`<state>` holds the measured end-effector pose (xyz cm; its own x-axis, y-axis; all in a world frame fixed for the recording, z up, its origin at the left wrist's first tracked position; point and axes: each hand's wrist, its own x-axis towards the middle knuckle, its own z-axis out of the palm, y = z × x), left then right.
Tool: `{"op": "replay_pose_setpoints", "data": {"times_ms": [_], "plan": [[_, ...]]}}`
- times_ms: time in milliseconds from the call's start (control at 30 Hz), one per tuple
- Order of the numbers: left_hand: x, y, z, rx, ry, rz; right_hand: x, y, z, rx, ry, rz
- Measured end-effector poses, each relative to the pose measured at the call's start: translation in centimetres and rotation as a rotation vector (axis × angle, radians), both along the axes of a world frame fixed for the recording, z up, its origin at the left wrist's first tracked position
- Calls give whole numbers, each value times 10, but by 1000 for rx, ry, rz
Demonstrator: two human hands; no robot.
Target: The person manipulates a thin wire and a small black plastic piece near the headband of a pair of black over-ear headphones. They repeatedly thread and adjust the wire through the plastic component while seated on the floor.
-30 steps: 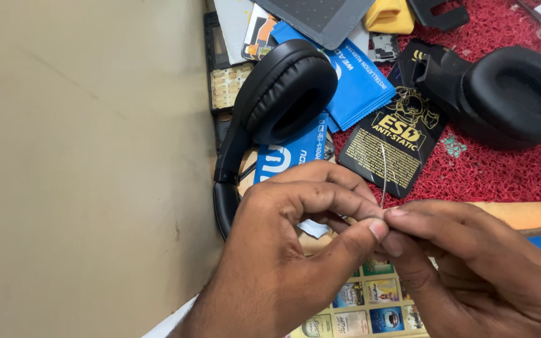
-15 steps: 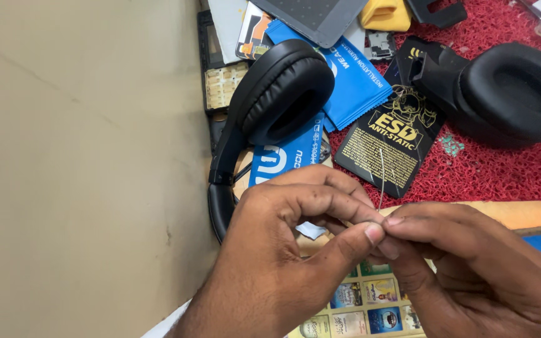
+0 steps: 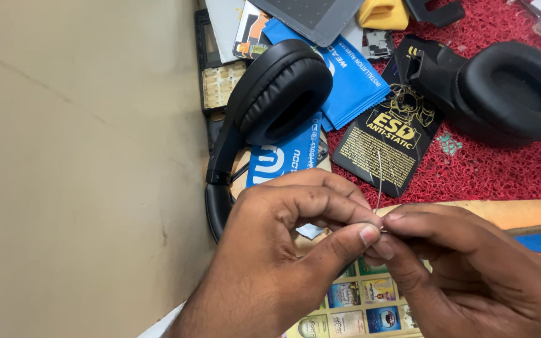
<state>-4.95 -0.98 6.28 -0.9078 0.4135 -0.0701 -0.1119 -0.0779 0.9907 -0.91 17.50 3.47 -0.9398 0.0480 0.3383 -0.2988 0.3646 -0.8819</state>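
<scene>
Both hands meet at the near edge of the scene, fingertips pressed together over a thin wire [image 3: 379, 178] that stands up from between them. The left hand [image 3: 283, 263] pinches with thumb and forefinger closed at the wire's foot, and the right hand [image 3: 471, 269] has its fingers clenched in the same pinch from the other side, so the wire is grasped by both at once; what lies between the fingertips below it is hidden. As a judgement, the fine work on the wire is under way and not finished: its free end is loose in the air and joined to nothing that shows. Two black ear cups lie beyond the hands: one [image 3: 286, 94] on its headband [image 3: 220, 166] at the middle, resting over blue packets, the other [image 3: 511, 87] far right on the red mat [image 3: 502, 169], well apart from the first. One black anti-static pouch [image 3: 386, 141] lies just behind the wire. At least two blue packets [image 3: 352, 78] show, one yellow tool [image 3: 383, 14] at the far edge, and one sheet of small coloured stickers [image 3: 352, 307] beneath the hands. The bare counter [image 3: 76, 175] fills the left.
</scene>
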Motion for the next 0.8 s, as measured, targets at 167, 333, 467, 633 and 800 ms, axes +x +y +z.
{"op": "replay_pose_setpoints", "data": {"times_ms": [167,333,467,633,800], "plan": [[0,1,3,24,-77,4,0,1,-2,-9,11,18],[1,2,5,36,-101,15,2,2,-1,-49,-42,22],[1,3,4,10,-79,31,3,4,-2,-48,-32,47],[2,2,3,-25,-22,44,4,2,-5,-58,-58,0],[5,4,1,-170,309,81,7,2,-5,-118,-60,33]]}}
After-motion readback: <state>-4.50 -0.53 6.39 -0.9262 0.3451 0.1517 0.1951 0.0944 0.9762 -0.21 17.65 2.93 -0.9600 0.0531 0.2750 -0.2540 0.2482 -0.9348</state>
